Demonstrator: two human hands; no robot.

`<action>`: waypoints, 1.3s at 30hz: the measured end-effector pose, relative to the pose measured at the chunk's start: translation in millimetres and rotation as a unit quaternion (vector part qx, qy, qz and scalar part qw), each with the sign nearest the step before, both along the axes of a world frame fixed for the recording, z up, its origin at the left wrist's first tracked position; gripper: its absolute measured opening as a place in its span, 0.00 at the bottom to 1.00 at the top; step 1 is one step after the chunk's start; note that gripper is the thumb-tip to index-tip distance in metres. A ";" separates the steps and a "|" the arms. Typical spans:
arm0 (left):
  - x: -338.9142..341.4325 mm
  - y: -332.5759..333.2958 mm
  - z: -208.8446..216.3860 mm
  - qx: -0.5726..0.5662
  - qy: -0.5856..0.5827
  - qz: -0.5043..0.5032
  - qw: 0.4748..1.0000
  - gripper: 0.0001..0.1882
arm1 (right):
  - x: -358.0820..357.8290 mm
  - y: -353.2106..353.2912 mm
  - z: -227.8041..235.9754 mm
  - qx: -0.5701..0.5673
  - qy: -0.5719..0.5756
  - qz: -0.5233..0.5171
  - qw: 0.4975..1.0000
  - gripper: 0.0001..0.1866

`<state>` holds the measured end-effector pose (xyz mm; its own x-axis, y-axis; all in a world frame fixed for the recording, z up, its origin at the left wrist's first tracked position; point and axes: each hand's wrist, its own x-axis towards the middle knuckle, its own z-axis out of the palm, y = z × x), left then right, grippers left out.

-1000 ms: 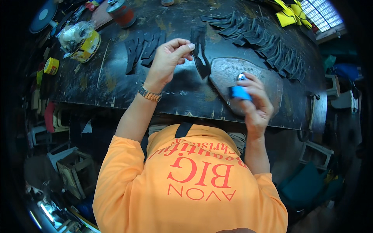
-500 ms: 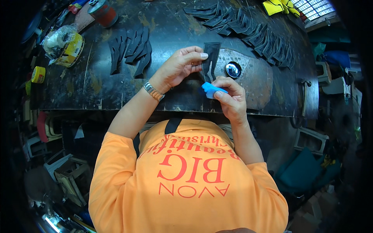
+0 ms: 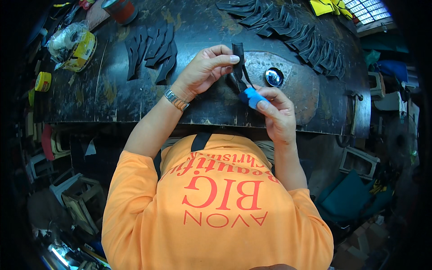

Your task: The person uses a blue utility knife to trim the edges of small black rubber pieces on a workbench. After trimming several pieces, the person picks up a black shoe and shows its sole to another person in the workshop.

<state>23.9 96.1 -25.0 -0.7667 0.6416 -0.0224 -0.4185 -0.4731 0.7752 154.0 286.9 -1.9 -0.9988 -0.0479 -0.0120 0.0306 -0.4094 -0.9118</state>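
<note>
My left hand point(image 3: 208, 72), with a metal-band watch at its wrist, is closed on a black leather piece point(image 3: 239, 57), thumb on its face near the upper end. The piece stands up from the table and splits into two narrow tails toward its lower end. In my right hand point(image 3: 280, 112) a blue sponge point(image 3: 254, 97) with dark stains is pinched between thumb and fingers. The sponge touches the lower end of the leather. Beyond my right hand sits a small round dish point(image 3: 274, 77) with a dark, shiny surface inside.
Several matching black pieces point(image 3: 158, 47) lie left of my hands, and a long overlapping row point(image 3: 310, 47) runs along the far right. A yellow tub point(image 3: 83, 53), a small yellow tin point(image 3: 43, 81) and a red can point(image 3: 120, 11) stand at left. Yellow items point(image 3: 330, 8) lie far right.
My right hand and the sponge have shifted slightly right. The leather piece has turned, so it shows narrower with its tails spread apart. My left hand still holds it.
</note>
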 end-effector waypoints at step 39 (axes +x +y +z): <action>8.8 3.8 -10.0 -0.001 -0.068 0.097 0.993 0.04 | -7.0 -5.6 -4.2 0.586 0.263 -0.184 0.744 0.08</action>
<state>32.7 100.0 -35.0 -0.8659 0.4815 -0.1358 -0.4206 -0.5538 0.7186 147.1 281.3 -6.1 -0.8225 -0.0347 0.5677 -0.3746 0.7842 -0.4947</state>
